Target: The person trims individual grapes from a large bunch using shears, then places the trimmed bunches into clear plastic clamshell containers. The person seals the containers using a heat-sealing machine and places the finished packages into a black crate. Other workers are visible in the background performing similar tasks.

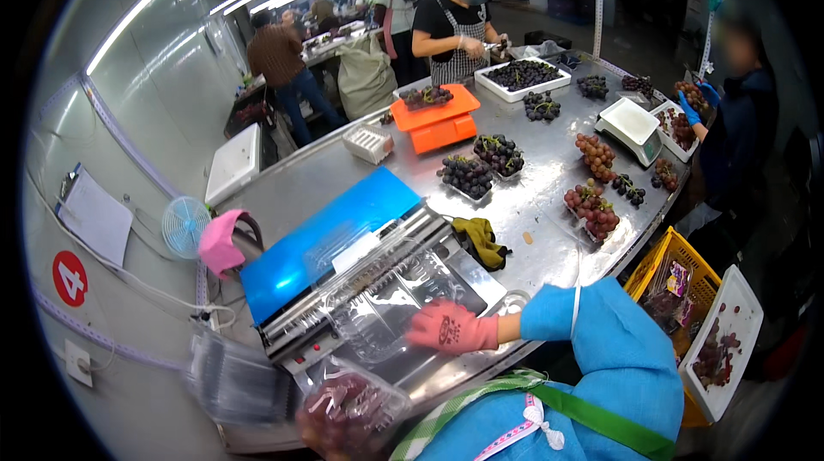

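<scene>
At the lower centre, my right hand (453,326), in a pink glove, is closed at the edge of clear plastic film (378,311) on the wrapping machine (343,276). The film looks wrinkled and shiny. A blurred pack of reddish grapes (343,409) in clear plastic is at the bottom edge, close to my body. I cannot make out my left hand; it is hidden beneath or beyond this pack. Behind the machine's metal bar lies a wide, glossy blue sheet (330,233). A dark yellow-green cloth (479,242) rests beside the machine's right end.
Beyond are trays of dark grapes (468,176), bunches of reddish grapes (592,210), an orange scale (436,122) and a white scale (631,128). A yellow crate (665,246) stands right. Clear plastic trays (236,379) are stacked left. A person (455,23) works across the table.
</scene>
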{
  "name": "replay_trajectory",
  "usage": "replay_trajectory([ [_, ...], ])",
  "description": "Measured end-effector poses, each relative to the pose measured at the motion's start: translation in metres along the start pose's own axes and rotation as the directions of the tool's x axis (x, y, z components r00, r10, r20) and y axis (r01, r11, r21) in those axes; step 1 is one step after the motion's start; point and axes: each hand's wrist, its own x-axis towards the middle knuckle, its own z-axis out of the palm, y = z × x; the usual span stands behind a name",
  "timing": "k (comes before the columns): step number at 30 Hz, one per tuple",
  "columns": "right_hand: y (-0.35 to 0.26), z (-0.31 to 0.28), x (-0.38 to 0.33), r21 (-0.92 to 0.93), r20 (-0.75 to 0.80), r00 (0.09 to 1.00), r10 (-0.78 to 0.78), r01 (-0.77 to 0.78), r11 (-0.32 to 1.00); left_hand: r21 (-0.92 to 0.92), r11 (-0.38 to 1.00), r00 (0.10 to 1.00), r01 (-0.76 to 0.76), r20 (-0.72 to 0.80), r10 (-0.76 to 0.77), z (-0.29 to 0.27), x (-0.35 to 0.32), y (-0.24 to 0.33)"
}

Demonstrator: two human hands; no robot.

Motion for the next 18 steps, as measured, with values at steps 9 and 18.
replay_trajectory([
  [9,-0.026,0.018,-0.024,0.128,0.206,0.969,0.135,-0.164,0.978,-0.027,0.962,0.962,-0.273,0.019,0.274,0.052,0.006,-0.009],
  [18,0.015,-0.051,-0.003,0.847,0.496,0.766,0.41,-0.321,-0.424,-0.038,0.972,0.961,0.232,0.161,-0.223,0.065,0.026,-0.018],
])
